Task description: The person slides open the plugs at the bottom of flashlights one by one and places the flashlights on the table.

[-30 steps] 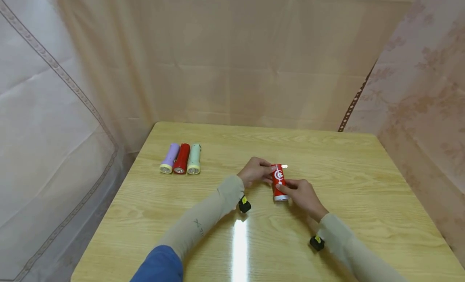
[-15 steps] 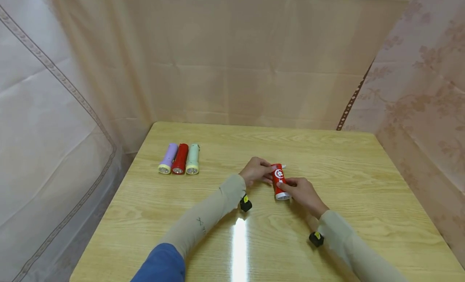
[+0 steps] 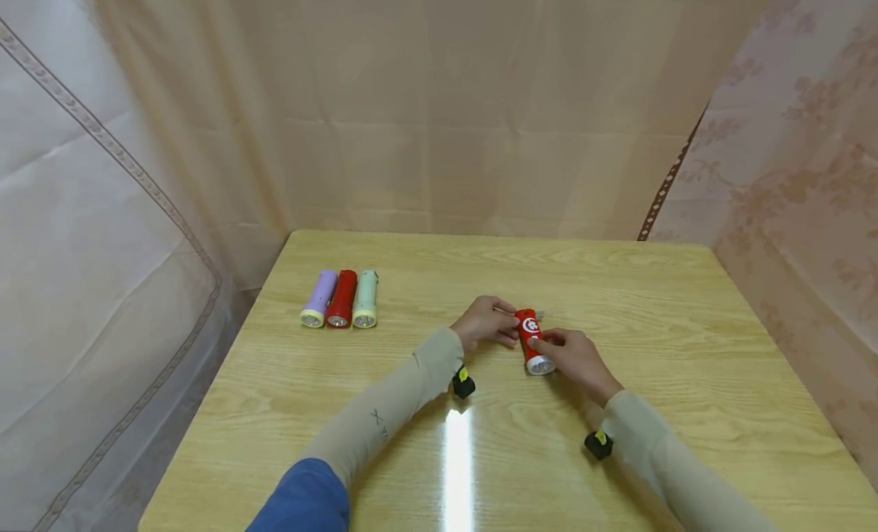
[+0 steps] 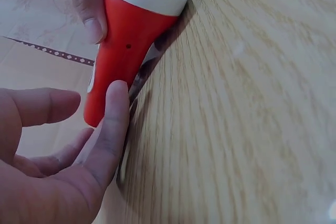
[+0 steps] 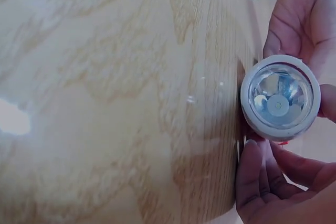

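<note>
A red flashlight (image 3: 530, 334) with a white head and white emblem is at the middle right of the table, its lens facing the near side. My right hand (image 3: 578, 360) holds it just behind the head, thumb on top and fingers along the right side. The left hand (image 3: 485, 322) is at its tail end. In the left wrist view, one left finger (image 4: 116, 108) lies against the red body (image 4: 122, 51) while the thumb stands off it. From the right wrist view, the round clear lens (image 5: 281, 100) shows close above the tabletop.
Further left, a purple flashlight (image 3: 321, 297), a second red flashlight (image 3: 342, 297) and a mint green flashlight (image 3: 366, 297) lie side by side, lenses toward the near edge. The wooden table (image 3: 617, 288) is bounded by curtains (image 3: 439, 120) behind and at both sides.
The red flashlight's lens end has turned to the right and tipped up a little. The left thumb, earlier on its tail, has come off. The row of three flashlights stays as it was.
</note>
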Demonstrator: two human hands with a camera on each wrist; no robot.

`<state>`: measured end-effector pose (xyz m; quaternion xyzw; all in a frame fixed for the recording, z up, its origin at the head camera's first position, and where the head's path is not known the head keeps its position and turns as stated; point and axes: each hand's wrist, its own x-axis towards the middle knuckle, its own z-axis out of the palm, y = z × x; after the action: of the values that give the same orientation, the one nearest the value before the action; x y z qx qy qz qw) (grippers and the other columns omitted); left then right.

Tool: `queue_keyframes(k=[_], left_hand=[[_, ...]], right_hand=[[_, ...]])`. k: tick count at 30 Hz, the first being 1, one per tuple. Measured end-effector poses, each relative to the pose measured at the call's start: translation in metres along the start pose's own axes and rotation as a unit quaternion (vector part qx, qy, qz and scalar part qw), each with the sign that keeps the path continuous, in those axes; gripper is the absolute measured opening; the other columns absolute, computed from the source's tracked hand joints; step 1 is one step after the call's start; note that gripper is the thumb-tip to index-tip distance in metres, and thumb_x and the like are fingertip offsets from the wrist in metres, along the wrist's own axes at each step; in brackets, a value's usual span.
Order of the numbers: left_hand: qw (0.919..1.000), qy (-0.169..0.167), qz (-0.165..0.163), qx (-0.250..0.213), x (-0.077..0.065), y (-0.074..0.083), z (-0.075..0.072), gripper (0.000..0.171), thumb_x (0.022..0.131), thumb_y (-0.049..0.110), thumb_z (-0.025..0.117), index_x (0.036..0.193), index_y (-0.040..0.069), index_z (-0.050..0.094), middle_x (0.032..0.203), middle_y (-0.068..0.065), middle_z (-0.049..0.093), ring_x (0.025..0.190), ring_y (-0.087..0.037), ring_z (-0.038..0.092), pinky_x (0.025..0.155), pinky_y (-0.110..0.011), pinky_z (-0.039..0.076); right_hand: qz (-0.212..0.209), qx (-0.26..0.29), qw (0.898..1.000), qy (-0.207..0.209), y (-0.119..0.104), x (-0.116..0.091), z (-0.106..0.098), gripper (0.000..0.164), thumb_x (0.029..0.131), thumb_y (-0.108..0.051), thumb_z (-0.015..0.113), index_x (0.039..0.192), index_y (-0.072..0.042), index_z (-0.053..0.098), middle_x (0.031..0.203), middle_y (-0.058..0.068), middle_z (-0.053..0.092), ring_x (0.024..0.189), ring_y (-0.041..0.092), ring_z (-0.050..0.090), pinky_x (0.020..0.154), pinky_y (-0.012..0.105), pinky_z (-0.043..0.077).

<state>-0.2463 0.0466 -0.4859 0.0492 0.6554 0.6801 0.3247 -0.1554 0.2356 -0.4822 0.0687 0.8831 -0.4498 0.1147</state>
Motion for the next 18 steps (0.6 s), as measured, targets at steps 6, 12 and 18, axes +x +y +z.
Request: queue_keyframes(k=[6,12,18], left_hand=[[0.9997,-0.020,0.001,0.015,-0.004,0.002,-0.007,0.031,0.099,-0.002,0.063,0.128,-0.006,0.054,0.100,-0.027,0.072,0.082,-0.029,0.072,0.077,-0.042,0.064],[0.9964,-0.019,0.026,0.078,-0.016,0.006,-0.020,0.023,0.101,0.003,0.062,0.122,-0.008,0.061,0.104,-0.025,0.071,0.085,-0.030,0.072,0.074,-0.040,0.064],[0.9935,-0.025,0.056,0.096,-0.031,0.006,-0.039,0.026,0.105,0.007,0.059,0.121,-0.013,0.063,0.111,-0.029,0.067,0.094,-0.037,0.071,0.073,-0.039,0.062]], right_hand=[[-0.002,-0.010,1.000,0.005,0.001,0.001,-0.002,0.062,0.099,-0.048,0.066,0.137,0.001,0.060,0.123,0.017,0.066,0.101,0.025,0.060,0.077,0.029,0.049],[-0.006,-0.009,1.000,0.002,0.002,0.000,-0.004,0.066,0.097,-0.052,0.067,0.135,0.001,0.061,0.125,0.017,0.066,0.106,0.025,0.059,0.081,0.030,0.048],[-0.008,-0.002,1.000,0.001,0.004,0.000,-0.005,0.063,0.096,-0.052,0.069,0.126,0.003,0.065,0.119,0.015,0.068,0.103,0.024,0.060,0.079,0.030,0.048]])
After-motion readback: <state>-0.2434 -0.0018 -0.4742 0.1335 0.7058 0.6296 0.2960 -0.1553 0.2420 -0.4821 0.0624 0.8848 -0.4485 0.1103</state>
